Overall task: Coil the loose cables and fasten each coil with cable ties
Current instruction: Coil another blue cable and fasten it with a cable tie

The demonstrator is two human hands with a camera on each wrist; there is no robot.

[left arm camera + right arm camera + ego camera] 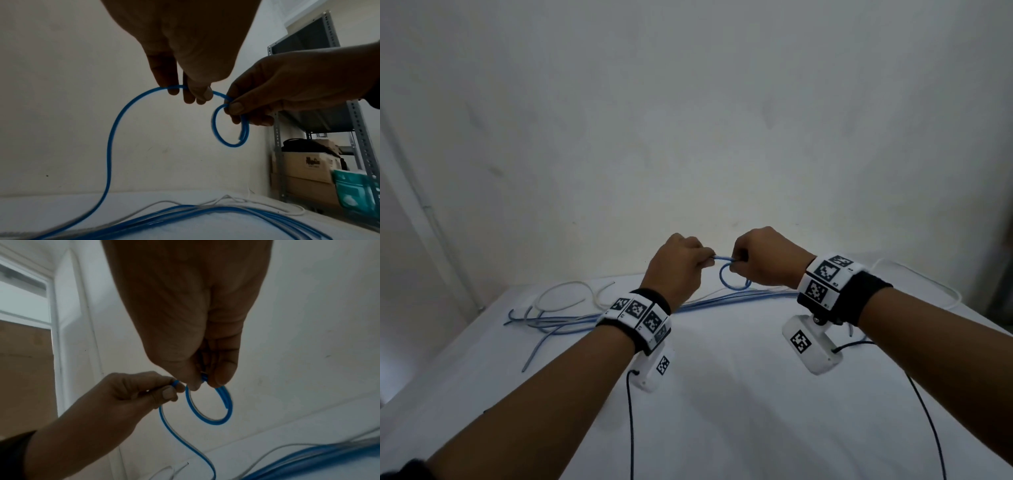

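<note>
Both hands are raised above the white table (pixel 722 394), close together, working one blue cable (pixel 115 129). My right hand (pixel 763 260) pinches the top of a small blue loop (pixel 732 279) (pixel 230 129) (pixel 207 404) that hangs below its fingers; the cable's cut end lies along the loop. My left hand (pixel 678 263) pinches the same cable just left of the loop (pixel 176 88), and from there it arcs down to the table. More blue cables (pixel 592 318) lie in a long loose bundle across the table under my wrists.
A white cable (pixel 571 291) curls at the table's back left, and another white cable (pixel 935 281) loops at the back right. A plain wall stands behind the table. A metal shelf (pixel 357 129) with cardboard boxes (pixel 308 165) stands to the right.
</note>
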